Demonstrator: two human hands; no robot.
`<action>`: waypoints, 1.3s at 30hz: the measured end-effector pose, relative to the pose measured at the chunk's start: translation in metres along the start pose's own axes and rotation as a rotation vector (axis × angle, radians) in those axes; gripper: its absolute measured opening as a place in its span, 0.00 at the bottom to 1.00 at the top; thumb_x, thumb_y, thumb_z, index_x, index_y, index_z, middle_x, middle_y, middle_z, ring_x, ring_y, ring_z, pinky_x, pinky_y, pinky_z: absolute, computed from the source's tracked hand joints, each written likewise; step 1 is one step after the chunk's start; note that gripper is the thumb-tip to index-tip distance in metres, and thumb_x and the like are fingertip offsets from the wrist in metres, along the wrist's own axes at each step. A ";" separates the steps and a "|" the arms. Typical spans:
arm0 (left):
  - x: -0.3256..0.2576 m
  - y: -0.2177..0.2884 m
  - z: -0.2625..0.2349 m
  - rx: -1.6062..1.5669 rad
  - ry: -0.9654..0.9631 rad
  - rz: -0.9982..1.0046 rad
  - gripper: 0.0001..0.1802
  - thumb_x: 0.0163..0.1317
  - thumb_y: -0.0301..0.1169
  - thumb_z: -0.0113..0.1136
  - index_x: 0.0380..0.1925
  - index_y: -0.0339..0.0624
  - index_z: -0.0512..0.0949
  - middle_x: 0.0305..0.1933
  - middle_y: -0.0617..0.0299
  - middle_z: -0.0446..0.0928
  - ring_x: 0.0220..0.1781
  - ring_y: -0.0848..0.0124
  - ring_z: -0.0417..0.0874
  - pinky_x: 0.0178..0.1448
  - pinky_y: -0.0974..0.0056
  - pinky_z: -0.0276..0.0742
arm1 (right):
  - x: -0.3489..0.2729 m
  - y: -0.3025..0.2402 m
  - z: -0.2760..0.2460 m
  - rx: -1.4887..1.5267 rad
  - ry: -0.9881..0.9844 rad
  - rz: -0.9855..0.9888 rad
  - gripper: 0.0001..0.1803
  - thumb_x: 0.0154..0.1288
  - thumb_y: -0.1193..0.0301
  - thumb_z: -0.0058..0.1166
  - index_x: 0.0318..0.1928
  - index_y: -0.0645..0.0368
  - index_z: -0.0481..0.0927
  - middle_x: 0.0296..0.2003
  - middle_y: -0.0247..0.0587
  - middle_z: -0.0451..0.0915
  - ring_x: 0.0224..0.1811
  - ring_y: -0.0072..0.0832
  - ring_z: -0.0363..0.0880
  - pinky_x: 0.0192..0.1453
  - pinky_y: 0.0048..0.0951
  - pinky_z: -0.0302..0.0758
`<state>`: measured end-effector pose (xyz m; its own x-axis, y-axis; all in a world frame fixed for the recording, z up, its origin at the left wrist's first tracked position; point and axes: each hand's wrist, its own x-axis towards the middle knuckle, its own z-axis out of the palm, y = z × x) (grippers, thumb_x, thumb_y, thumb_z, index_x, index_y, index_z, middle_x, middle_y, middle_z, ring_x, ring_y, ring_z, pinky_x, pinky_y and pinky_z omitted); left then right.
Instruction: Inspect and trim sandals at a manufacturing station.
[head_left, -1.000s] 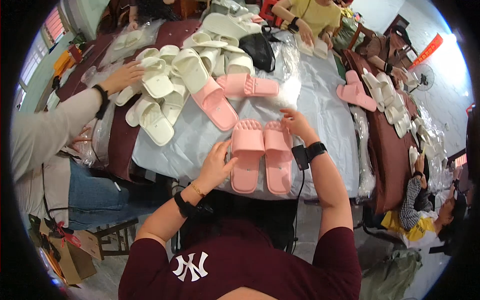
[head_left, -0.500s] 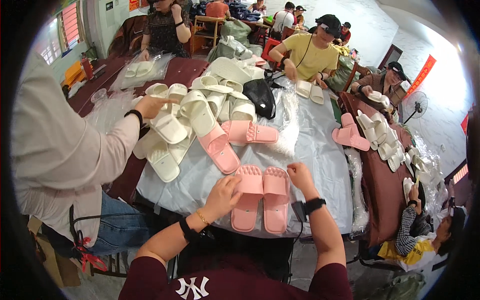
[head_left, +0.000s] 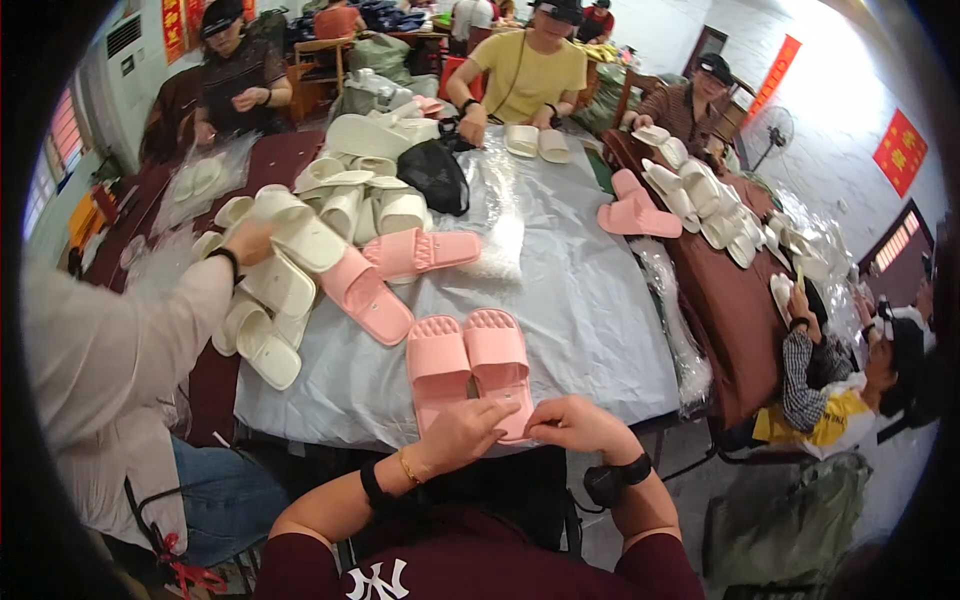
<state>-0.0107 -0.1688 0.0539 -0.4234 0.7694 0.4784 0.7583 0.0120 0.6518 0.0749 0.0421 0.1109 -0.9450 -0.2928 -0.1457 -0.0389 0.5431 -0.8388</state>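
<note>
Right now my left hand (head_left: 462, 433) and my right hand (head_left: 572, 423) meet at the near edge of the tabletop (head_left: 590, 310), both on the heel ends of a pair of pink slippers (head_left: 468, 360). The pair lies side by side, touching, toes pointing away from me, heels hanging at the near edge. My left hand is curled, its fingers reaching across onto the heel of the right-hand slipper, pinching it lightly; my right hand is half closed, with thumb and fingertips on the same heel, so the two hands nearly touch. How firmly either one grips I cannot tell. A grey sheet covers the tabletop. Farther in, toward the left edge, two more pink slippers (head_left: 395, 270) lie loose, one slanted, one crosswise, touching each other. Behind and left of them is a heap of white slippers (head_left: 330, 210), running along the left edge. A person in a pale sleeve (head_left: 120, 340) at the left edge has a hand (head_left: 250, 242) on one white slipper in that heap. A black bag (head_left: 435, 175) sits past the heap near the far edge. At the far edge another person has a white pair (head_left: 535, 142) in front of them. Another pink pair (head_left: 633, 210) lies by the right edge, with more white slippers (head_left: 700, 195) just beyond on the next table.
</note>
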 end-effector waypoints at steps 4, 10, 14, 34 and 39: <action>-0.007 0.000 0.013 -0.091 -0.084 0.070 0.13 0.54 0.25 0.61 0.42 0.40 0.78 0.36 0.54 0.78 0.36 0.57 0.80 0.39 0.58 0.76 | -0.003 -0.007 0.013 0.064 -0.034 -0.071 0.09 0.62 0.71 0.55 0.40 0.61 0.82 0.31 0.41 0.81 0.32 0.29 0.79 0.39 0.29 0.74; -0.014 0.011 -0.004 -0.305 -0.080 -0.159 0.04 0.57 0.24 0.60 0.32 0.37 0.81 0.31 0.57 0.79 0.33 0.64 0.80 0.38 0.64 0.75 | 0.014 0.011 0.029 0.347 0.306 -0.095 0.15 0.64 0.77 0.50 0.52 0.61 0.77 0.41 0.34 0.79 0.32 0.15 0.72 0.38 0.19 0.71; -0.016 0.014 -0.025 -0.561 -0.008 -0.461 0.06 0.61 0.27 0.59 0.33 0.35 0.80 0.31 0.60 0.80 0.31 0.74 0.79 0.35 0.68 0.74 | 0.014 -0.001 0.040 0.216 0.171 -0.004 0.11 0.63 0.77 0.52 0.46 0.61 0.80 0.34 0.34 0.80 0.31 0.18 0.74 0.37 0.22 0.72; -0.018 -0.076 -0.070 -0.226 0.438 -0.607 0.16 0.60 0.29 0.59 0.46 0.34 0.76 0.42 0.56 0.79 0.39 0.72 0.79 0.44 0.68 0.75 | 0.038 0.012 0.102 -0.439 0.554 0.223 0.12 0.58 0.67 0.51 0.22 0.60 0.77 0.20 0.51 0.77 0.24 0.50 0.77 0.30 0.47 0.73; -0.005 -0.106 -0.071 0.147 0.355 -0.488 0.13 0.59 0.31 0.58 0.41 0.34 0.79 0.40 0.53 0.78 0.39 0.66 0.79 0.44 0.66 0.75 | 0.090 0.018 0.114 -0.456 0.718 0.140 0.12 0.60 0.66 0.50 0.23 0.59 0.77 0.21 0.49 0.78 0.24 0.48 0.78 0.30 0.46 0.73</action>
<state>-0.1243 -0.2193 0.0243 -0.8583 0.3941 0.3286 0.4854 0.4159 0.7691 0.0267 -0.0647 0.0230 -0.9213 0.2854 0.2642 0.1119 0.8451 -0.5227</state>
